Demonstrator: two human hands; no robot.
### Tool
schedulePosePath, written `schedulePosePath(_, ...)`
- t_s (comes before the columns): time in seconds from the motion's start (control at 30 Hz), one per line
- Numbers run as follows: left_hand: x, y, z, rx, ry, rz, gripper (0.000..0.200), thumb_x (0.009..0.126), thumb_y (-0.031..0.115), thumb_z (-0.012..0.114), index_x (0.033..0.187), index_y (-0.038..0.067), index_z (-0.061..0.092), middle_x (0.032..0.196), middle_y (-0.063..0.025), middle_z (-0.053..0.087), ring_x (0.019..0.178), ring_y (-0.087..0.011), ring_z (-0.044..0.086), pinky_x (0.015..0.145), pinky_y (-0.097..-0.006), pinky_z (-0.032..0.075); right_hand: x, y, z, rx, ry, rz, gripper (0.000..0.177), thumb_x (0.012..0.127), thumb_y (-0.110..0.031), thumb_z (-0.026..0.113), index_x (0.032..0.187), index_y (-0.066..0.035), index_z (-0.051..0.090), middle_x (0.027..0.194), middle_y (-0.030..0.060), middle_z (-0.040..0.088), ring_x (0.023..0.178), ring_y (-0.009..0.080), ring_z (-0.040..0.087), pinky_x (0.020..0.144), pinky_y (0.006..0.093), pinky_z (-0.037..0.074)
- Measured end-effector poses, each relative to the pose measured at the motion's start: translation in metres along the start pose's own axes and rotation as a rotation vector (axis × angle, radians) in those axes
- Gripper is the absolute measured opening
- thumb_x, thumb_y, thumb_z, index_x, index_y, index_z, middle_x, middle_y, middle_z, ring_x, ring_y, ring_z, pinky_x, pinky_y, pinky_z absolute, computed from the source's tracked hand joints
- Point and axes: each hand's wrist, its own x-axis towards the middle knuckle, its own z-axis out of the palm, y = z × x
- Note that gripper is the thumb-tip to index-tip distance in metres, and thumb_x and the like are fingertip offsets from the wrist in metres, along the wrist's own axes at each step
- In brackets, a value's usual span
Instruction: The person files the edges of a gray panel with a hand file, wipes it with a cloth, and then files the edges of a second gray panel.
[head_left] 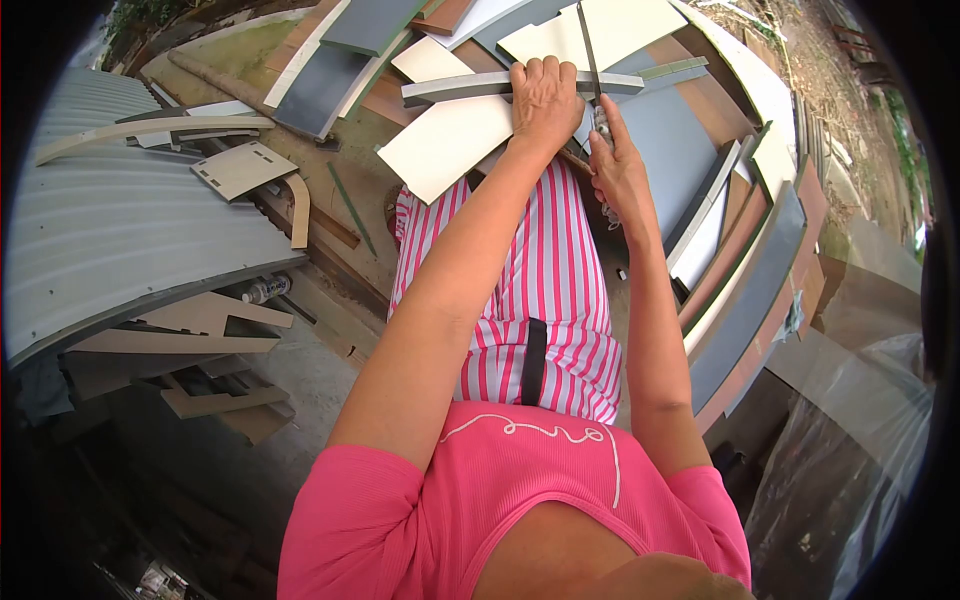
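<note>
My left hand is closed over a narrow strip of board, grey on its edge, that lies crosswise above my knees. In my right hand is a long, thin-bladed knife, its handle wrapped in something pale and its blade pointing away from me. The blade passes across or beside the strip, just right of my left hand; whether it touches cannot be told. Under the strip lie a cream board and a wider cream panel.
Grey, brown and white offcuts are stacked to the right, with dark grey boards at the upper left. A corrugated metal sheet covers the left side. Beneath it are a bottle and scraps. Clear plastic sheeting hangs at lower right.
</note>
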Motion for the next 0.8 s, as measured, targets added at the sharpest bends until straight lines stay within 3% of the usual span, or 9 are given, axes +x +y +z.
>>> schedulePosePath(0.2,0.0,-0.001,0.001,-0.027,-0.013,-0.009,0.022,0.071,0.018,0.064,0.09,0.008,0.061,0.091,-0.0089,0.059,0.093,-0.0271,0.055,0.089,-0.0429,0.033,-0.048,0.072,0.022,-0.173,0.225,-0.376,0.053,0.102,-0.028,0.047,0.152,-0.028,0.029,0.125,0.0249,0.061,0.116,0.0387,0.061,0.093,0.0427,0.048)
schedulePosePath(0.37,0.0,-0.002,0.002,-0.033,0.027,0.02,0.023,0.07,0.018,0.065,0.091,0.008,0.061,0.091,-0.0093,0.059,0.092,-0.0274,0.054,0.088,-0.0428,0.033,-0.044,0.055,0.019,-0.025,0.108,-0.162,0.054,0.102,-0.027,0.049,0.152,-0.028,0.029,0.127,0.0257,0.06,0.117,0.0378,0.06,0.095,0.0423,0.047)
schedulePosePath(0.43,0.0,-0.002,0.002,-0.044,0.026,0.02,0.023,0.069,0.018,0.065,0.09,0.007,0.061,0.091,-0.0095,0.059,0.092,-0.0275,0.054,0.088,-0.0427,0.033,-0.017,0.044,0.018,0.014,0.103,-0.243,0.053,0.102,-0.019,0.048,0.153,-0.026,0.033,0.087,0.0052,0.06,0.064,0.0098,0.049,0.06,0.0271,0.048)
schedulePosePath(0.47,0.0,-0.002,0.002,-0.043,0.019,0.015,0.023,0.069,0.018,0.065,0.09,0.007,0.061,0.091,-0.0095,0.059,0.092,-0.0275,0.054,0.088,-0.0428,0.033,-0.002,0.043,0.02,0.084,0.108,-0.301,0.054,0.102,-0.018,0.048,0.153,-0.026,0.032,0.072,-0.002,0.046,0.057,0.0068,0.04,0.048,0.0238,0.038)
schedulePosePath(0.6,0.0,0.0,0.001,-0.018,-0.01,-0.014,0.024,0.07,0.018,0.065,0.091,0.007,0.061,0.092,-0.0095,0.059,0.093,-0.0275,0.054,0.089,-0.0434,0.034,0.011,0.036,0.021,0.145,0.081,-0.305,0.054,0.102,-0.018,0.048,0.153,-0.027,0.031,0.07,-0.0031,0.043,0.054,0.0059,0.034,0.044,0.0231,0.033)
schedulePosePath(0.67,-0.001,0.0,0.002,-0.012,-0.012,-0.016,0.024,0.071,0.018,0.065,0.092,0.007,0.061,0.092,-0.0095,0.059,0.093,-0.0275,0.054,0.09,-0.0437,0.033,-0.002,0.045,0.022,-0.029,0.144,-0.281,0.054,0.102,-0.019,0.048,0.153,-0.027,0.03,0.081,0.0045,0.058,0.063,0.0107,0.054,0.054,0.0265,0.047)
schedulePosePath(0.7,-0.001,-0.001,0.002,-0.008,-0.014,-0.005,0.024,0.071,0.018,0.065,0.092,0.008,0.061,0.092,-0.0095,0.059,0.094,-0.0275,0.055,0.09,-0.044,0.033,-0.011,0.052,0.025,-0.031,0.137,-0.28,0.054,0.102,-0.019,0.048,0.153,-0.027,0.03,0.081,0.0045,0.058,0.063,0.0107,0.054,0.054,0.0265,0.047)
schedulePosePath(0.77,-0.002,-0.001,0.0,-0.018,-0.038,-0.011,0.023,0.072,0.019,0.064,0.092,0.008,0.061,0.093,-0.0095,0.059,0.094,-0.0276,0.055,0.091,-0.0447,0.033,-0.037,0.068,0.028,-0.176,0.231,-0.333,0.054,0.102,-0.021,0.048,0.153,-0.028,0.03,0.115,0.016,0.066,0.098,0.0245,0.067,0.081,0.036,0.055)
schedulePosePath(0.8,-0.001,-0.001,0.001,-0.01,-0.032,-0.007,0.023,0.072,0.019,0.064,0.092,0.008,0.061,0.093,-0.0096,0.059,0.094,-0.0277,0.055,0.091,-0.0447,0.033,-0.053,0.056,0.023,-0.035,0.077,-0.122,0.054,0.102,-0.023,0.048,0.153,-0.028,0.03,0.143,0.0183,0.05,0.128,0.0331,0.053,0.102,0.0422,0.045)
